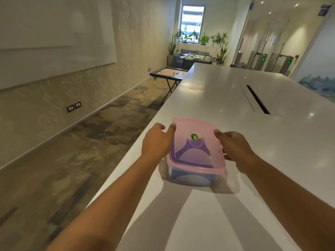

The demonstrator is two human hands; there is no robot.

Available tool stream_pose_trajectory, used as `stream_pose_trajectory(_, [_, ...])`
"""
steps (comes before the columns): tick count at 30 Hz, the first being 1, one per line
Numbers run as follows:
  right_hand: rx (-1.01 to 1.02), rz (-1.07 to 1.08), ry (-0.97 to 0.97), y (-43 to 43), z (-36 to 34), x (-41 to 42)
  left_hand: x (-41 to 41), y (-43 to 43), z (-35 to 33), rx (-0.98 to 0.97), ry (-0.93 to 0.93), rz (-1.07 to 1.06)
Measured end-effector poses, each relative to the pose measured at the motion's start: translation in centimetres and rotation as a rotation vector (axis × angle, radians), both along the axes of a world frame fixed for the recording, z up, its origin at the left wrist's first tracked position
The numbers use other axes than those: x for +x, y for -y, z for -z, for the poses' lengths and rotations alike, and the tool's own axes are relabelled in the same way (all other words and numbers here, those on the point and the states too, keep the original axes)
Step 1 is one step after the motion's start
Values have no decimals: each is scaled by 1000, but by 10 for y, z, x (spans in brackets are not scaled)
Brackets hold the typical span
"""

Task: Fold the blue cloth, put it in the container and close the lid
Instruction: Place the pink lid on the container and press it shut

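Two bare forearms enter from the lower corners of the frame, with no sleeves, watches, bracelets or rings showing. The left hand (157, 142) and right hand (233, 146) are ungloved, with short, unpainted fingernails.

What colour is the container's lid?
Translucent pink lid, with a small green oval sticker; seen in the head view.

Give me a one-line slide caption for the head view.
Both hands, left hand and right hand, grip the pink lid on the clear container holding the blue cloth on a white table.
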State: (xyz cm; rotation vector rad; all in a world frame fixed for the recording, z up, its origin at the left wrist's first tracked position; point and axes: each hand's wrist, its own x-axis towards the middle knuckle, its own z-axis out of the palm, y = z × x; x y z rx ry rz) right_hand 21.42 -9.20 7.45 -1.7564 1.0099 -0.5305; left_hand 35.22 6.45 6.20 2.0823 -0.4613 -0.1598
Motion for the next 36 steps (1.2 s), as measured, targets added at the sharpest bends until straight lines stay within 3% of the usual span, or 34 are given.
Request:
stream_pose_trajectory(4, [52,-24,-92,10,-3,27,22,31,-9,101,-103,59])
stream_pose_trajectory(11, [166,-66,-151,29,7,50,41,49,-10,40,-406,126])
stream_pose_trajectory(20, [219,-31,-83,32,13,49,43,47,-7,49,-408,123])
stream_pose_trajectory(22, [-16,-54,-187,28,9,38,41,44,-8,95,-307,112])
stream_pose_trajectory(24, [-410,-80,-302,16,6,21,32,35,-9,215,-19,96])
stream_pose_trajectory(26, [-619,-136,-236,-8,3,2,11,22,-10,234,213,129])
stream_pose_trajectory(28, [-611,-266,-194,-28,6,-8,-12,12,-7,261,299,205])
stream_pose_trajectory(31, [-597,-419,-313,-42,17,-9,-29,9,3,392,323,271])
stream_pose_trajectory(36, [-726,-406,-387,-47,19,-11,-30,8,8,413,329,317])
